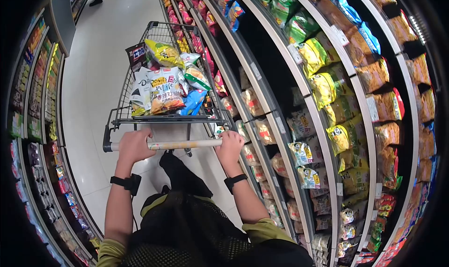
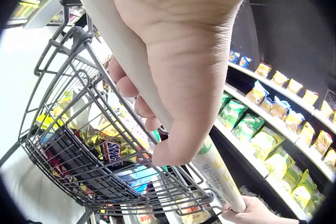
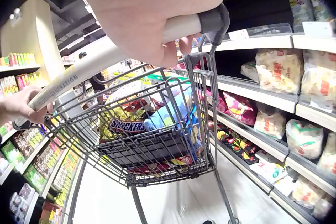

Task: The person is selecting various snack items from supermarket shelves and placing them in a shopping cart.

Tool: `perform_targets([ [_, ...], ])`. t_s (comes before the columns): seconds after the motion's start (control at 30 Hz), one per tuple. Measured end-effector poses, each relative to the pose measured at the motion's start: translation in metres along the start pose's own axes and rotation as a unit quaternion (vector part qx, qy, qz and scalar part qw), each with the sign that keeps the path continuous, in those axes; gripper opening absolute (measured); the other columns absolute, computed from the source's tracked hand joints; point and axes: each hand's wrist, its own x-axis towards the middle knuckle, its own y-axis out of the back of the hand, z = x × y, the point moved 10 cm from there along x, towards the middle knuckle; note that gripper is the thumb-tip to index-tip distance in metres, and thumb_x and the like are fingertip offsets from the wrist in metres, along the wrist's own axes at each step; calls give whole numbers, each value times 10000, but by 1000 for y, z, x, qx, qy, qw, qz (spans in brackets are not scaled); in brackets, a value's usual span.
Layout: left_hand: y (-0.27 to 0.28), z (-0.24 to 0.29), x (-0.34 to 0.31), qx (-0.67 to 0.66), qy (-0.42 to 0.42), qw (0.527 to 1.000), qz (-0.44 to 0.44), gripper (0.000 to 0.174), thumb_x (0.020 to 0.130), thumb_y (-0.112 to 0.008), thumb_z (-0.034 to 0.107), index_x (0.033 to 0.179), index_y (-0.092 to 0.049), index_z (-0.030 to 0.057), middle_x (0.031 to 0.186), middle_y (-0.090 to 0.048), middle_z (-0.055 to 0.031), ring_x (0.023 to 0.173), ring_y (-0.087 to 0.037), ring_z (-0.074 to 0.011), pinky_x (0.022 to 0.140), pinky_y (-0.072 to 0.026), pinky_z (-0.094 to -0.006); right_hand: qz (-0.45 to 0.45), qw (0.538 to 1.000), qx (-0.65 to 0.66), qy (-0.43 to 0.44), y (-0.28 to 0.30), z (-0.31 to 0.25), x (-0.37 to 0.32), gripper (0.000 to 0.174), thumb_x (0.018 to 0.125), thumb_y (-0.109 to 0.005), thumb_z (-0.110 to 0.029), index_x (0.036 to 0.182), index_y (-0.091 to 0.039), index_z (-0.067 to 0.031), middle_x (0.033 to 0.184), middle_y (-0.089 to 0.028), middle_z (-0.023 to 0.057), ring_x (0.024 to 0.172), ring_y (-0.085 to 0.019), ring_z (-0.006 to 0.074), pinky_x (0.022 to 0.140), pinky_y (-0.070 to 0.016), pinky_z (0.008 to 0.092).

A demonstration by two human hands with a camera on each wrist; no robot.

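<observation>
The cream tubular cart handle (image 1: 184, 144) spans the near end of the grey wire shopping cart (image 1: 122, 98), which stands in a white-floored aisle. The left grip (image 1: 134, 145) grasps its left end and the right grip (image 1: 230, 146) its right end. Bright snack bags (image 1: 163, 87) fill the basket. Stocked snack shelves (image 1: 279, 124) run just beside the cart on the right.
</observation>
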Motion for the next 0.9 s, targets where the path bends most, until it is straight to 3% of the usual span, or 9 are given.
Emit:
perform_targets([
  [0.37,32,-32,79,3,8,1000,26,391,606,-813,330,917,-706,120,764,-709,-134,737,-698,-344,680,-554,-453,-25,1000,2,-1,-44,-15,103,289,635,-720,-27,905,-665,-113,997,-609,73,1095,-552,282,986,-353,446],
  [0.47,45,-47,108,14,10,1000,20,380,613,-807,329,918,-713,123,755,-709,-126,729,-699,-334,675,-555,-443,7,1000,8,12,-54,-27,138,252,652,-706,-33,889,-668,-108,960,-610,71,1073,-564,290,963,-358,438],
  [0.67,69,-88,165,22,29,999,8,395,597,-787,383,885,-717,123,723,-701,-93,714,-702,-310,666,-554,-427,12,999,40,7,-94,-49,201,266,653,-696,-45,907,-661,-114,959,-610,74,1079,-565,288,961,-380,460],
  [0.83,88,-133,207,45,21,996,71,397,581,-794,395,849,-715,113,721,-701,-83,709,-702,-303,658,-553,-420,-12,998,38,39,-123,-73,251,234,670,-691,-104,901,-656,-118,965,-619,80,1056,-565,288,955,-385,465],
  [0.9,88,-154,222,47,43,997,51,425,555,-810,402,850,-716,112,720,-702,-80,706,-702,-303,657,-554,-413,-11,998,45,51,-126,-86,269,225,679,-688,-102,900,-652,-116,965,-620,79,1060,-565,285,953,-383,463],
])
